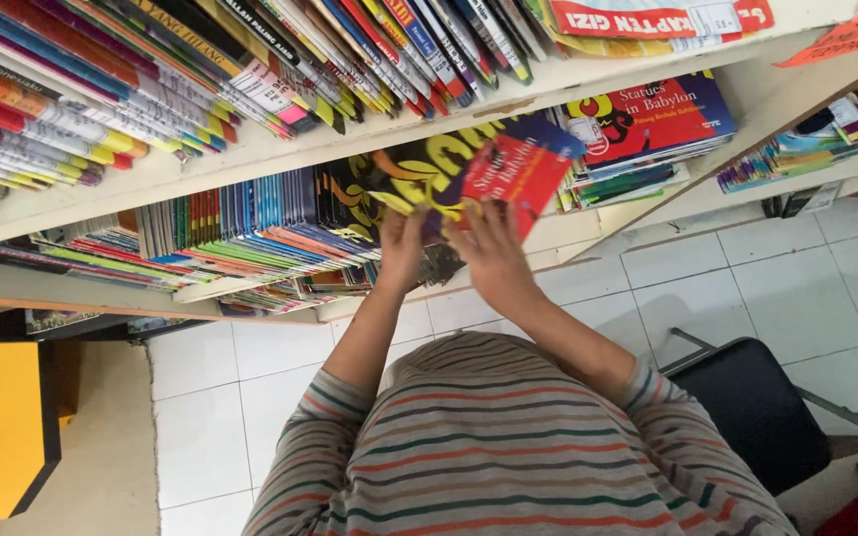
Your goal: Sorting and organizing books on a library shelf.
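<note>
Red book (513,179) with a blue spine edge sits tilted at the front edge of the middle shelf (250,164), clasped by the right hand (489,248), whose fingers curl over its lower cover. Beside it, the left hand (401,248) presses against a black book with yellow lettering (399,179), fingers closed on its lower edge. Behind both, a row of upright thin books (250,213) fills the shelf toward its left end, and a flat stack of red-and-blue books (647,124) lies near its right end. Below, white floor tiles (826,268) and a black chair seat (747,407) show past striped sleeves.
</note>
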